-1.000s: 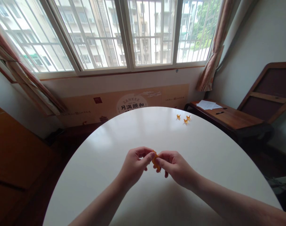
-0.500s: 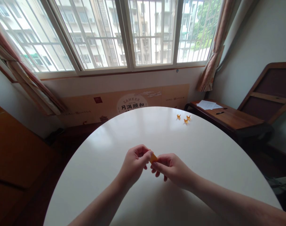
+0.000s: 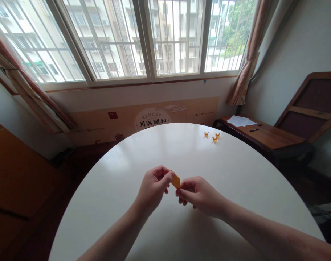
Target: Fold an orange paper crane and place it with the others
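A small folded piece of orange-yellow paper (image 3: 175, 180) is held up above the white table, tilted between my two hands. My left hand (image 3: 158, 185) pinches its upper left end between thumb and fingers. At the lower right tip, my right hand (image 3: 194, 192) grips it the same way, fingers curled beneath. Toward the far right of the tabletop stand three small folded paper cranes of the same colour: a left one (image 3: 206, 134), a front one (image 3: 215, 139) and a right one (image 3: 217, 135).
The round white table (image 3: 122, 224) fills the foreground. Beyond its right edge is a wooden side table (image 3: 280, 137) with white papers (image 3: 238, 120) and a dark pen (image 3: 254, 130). A printed beige panel (image 3: 100, 125) stands below the barred window, behind the table.
My hands have drawn slightly apart, the left one shifting a little to the left. More of the folded paper shows between them, its pointed lower end now visible.
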### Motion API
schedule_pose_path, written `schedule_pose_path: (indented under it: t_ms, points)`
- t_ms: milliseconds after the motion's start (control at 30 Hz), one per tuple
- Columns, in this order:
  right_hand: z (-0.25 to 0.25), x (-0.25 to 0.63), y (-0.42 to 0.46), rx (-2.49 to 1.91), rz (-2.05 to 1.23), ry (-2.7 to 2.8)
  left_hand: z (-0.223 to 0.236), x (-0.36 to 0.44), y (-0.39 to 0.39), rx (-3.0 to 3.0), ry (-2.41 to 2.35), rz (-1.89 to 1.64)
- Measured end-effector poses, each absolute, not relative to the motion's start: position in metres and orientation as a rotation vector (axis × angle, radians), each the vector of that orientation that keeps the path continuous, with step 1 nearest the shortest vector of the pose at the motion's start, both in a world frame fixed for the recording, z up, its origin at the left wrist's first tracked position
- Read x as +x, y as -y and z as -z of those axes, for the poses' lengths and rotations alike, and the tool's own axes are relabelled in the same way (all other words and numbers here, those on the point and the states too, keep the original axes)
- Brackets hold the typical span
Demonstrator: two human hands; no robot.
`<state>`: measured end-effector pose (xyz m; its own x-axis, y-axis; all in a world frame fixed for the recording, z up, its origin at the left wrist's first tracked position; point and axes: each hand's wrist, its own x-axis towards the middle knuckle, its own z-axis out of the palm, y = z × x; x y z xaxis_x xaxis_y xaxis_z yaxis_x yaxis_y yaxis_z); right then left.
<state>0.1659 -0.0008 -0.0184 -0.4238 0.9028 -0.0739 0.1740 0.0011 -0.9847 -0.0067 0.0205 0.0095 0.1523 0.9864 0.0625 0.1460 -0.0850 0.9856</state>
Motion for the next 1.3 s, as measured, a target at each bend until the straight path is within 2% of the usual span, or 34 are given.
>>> schedule_pose_path:
  t_ms: [233, 467, 667, 933, 1300]
  points:
    - [0.022, 0.165, 0.0, -1.164, -1.484, 1.692, -0.012, -0.011, -0.026, 1.35, -1.189, -1.176]
    - [0.023, 0.169, -0.008, -1.057, -1.399, 1.434, -0.005, -0.009, -0.024, 1.421, -1.147, -1.136]
    - [0.023, 0.169, -0.007, -0.969, -1.334, 1.413, -0.001, -0.005, -0.018, 1.609, -1.145, -1.069]
    - [0.021, 0.166, -0.004, -1.025, -1.21, 1.488, -0.003, -0.001, -0.007, 1.918, -1.21, -1.147]
    - [0.017, 0.169, -0.003, -1.096, -1.051, 1.68, -0.004, -0.001, -0.009, 1.552, -1.186, -1.072]
